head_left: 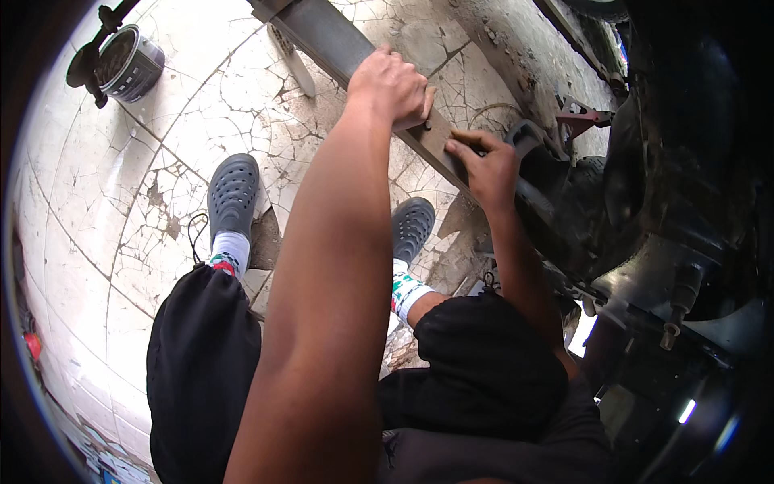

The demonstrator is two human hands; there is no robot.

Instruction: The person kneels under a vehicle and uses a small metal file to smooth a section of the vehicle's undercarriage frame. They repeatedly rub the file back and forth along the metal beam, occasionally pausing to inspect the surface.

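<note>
A long grey metal beam point(326, 36) runs slantwise from the upper middle down to the right. My left hand point(387, 87) is closed over the beam, knuckles up, with its fingertips hidden on the far side. The thumb points right, beside a small dark hole or stud in the brownish part of the beam. Further down, my right hand point(488, 165) is at the beam's right part, thumb and forefinger bent in a pinch near its face. Whatever lies between those fingers is too small or hidden to make out.
A dark bucket point(133, 66) stands on the cracked tile floor point(105, 202) at far left. My feet in grey clogs point(234, 194) are under the beam. Dark vehicle parts crowd the right, with a red metal stand point(582, 118) and a protruding bolt or shaft point(671, 331).
</note>
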